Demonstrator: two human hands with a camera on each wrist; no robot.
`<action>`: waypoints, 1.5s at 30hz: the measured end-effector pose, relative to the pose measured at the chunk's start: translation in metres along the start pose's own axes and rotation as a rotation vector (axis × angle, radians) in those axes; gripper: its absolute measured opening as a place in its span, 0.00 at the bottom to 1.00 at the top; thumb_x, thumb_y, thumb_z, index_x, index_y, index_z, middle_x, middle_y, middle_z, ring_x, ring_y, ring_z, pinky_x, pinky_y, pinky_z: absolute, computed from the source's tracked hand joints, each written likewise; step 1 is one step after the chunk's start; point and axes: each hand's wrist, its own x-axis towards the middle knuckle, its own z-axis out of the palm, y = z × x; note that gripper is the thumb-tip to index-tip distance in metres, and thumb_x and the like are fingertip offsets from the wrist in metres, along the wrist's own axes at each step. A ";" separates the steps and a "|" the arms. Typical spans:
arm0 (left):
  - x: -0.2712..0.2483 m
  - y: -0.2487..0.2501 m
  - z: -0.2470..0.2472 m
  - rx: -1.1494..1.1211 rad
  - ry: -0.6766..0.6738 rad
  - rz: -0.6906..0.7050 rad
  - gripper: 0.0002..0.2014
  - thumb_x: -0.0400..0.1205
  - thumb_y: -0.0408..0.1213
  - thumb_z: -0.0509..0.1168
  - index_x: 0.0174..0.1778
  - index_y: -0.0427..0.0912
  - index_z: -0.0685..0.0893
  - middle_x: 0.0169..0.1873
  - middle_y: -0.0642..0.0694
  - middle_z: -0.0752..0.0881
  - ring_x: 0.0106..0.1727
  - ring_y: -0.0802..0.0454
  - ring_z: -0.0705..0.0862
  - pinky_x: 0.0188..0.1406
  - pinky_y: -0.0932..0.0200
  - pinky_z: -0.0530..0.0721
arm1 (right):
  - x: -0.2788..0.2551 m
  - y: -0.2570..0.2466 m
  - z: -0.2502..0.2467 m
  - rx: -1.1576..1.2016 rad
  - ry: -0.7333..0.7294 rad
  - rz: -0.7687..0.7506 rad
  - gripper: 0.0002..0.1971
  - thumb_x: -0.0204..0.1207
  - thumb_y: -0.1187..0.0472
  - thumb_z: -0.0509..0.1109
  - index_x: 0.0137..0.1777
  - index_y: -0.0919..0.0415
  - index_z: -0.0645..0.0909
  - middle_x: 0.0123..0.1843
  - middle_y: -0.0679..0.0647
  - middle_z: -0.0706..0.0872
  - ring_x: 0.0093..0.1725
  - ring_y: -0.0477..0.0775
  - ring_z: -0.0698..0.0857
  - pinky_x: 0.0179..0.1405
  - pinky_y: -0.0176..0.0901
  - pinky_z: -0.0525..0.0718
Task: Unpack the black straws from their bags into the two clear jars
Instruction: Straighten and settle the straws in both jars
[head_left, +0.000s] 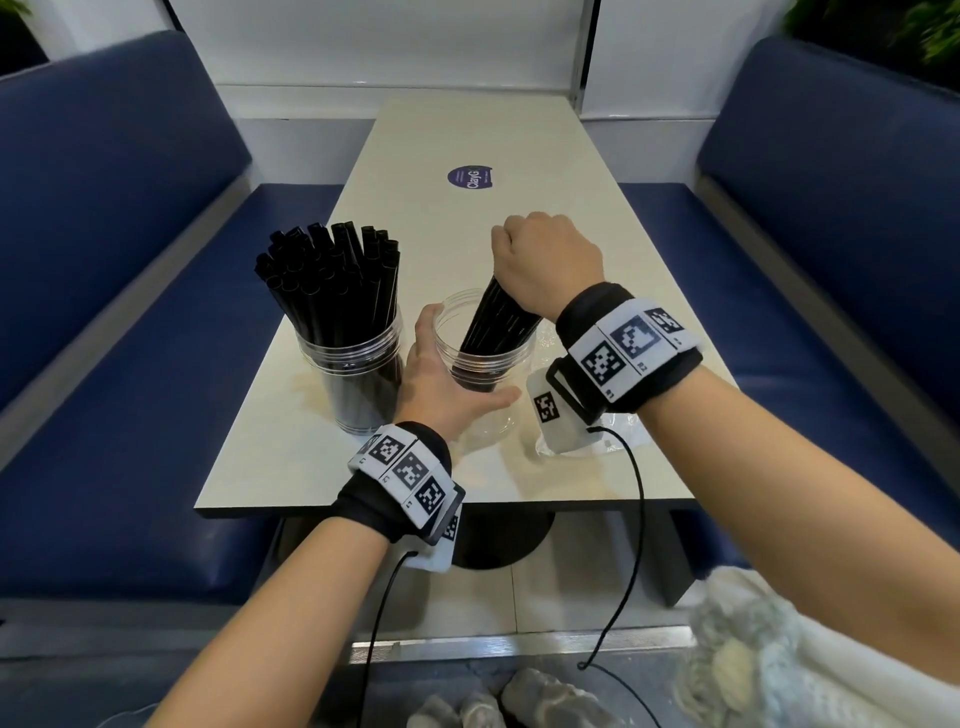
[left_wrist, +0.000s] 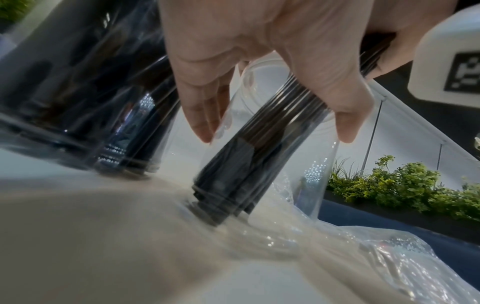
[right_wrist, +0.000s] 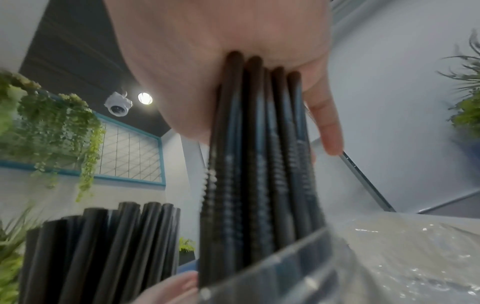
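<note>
While the right hand (head_left: 545, 260) hides their tops, straws (head_left: 498, 322) enter the jar (head_left: 485, 358).

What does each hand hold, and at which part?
Right hand grips the straw bundle at its top end. Left hand holds the jar by its side.

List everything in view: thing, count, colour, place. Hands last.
full jar: one, clear, packed with black straws, table's left
second jar: one, clear, right of the full jar
straw bundle: one, black, slanting into the second jar
empty bags: count unclear, clear plastic, right of the second jar
sticker: one, purple, table's far middle
table: one, off-white
benches: two, blue, either side
left hand: steadies the second jar
right hand: grips the bundle's top
</note>
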 end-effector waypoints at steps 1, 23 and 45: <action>0.000 0.000 0.000 0.003 0.000 0.000 0.58 0.60 0.47 0.82 0.79 0.57 0.49 0.71 0.42 0.73 0.73 0.46 0.71 0.70 0.53 0.72 | -0.001 -0.001 0.000 -0.001 -0.018 0.013 0.18 0.83 0.58 0.48 0.54 0.66 0.78 0.58 0.62 0.81 0.61 0.65 0.75 0.49 0.48 0.69; 0.000 0.000 0.002 0.017 0.006 -0.017 0.59 0.59 0.49 0.82 0.78 0.59 0.48 0.71 0.42 0.73 0.72 0.46 0.72 0.68 0.52 0.74 | -0.017 0.003 0.009 -0.022 0.151 -0.084 0.16 0.81 0.57 0.54 0.50 0.66 0.81 0.44 0.56 0.75 0.54 0.59 0.77 0.40 0.45 0.69; 0.002 0.005 0.006 0.010 0.052 -0.035 0.57 0.61 0.48 0.81 0.79 0.58 0.48 0.74 0.42 0.70 0.74 0.45 0.70 0.66 0.54 0.72 | -0.009 0.005 0.011 0.223 0.292 -0.043 0.14 0.79 0.60 0.57 0.45 0.68 0.81 0.42 0.58 0.76 0.50 0.59 0.76 0.40 0.42 0.67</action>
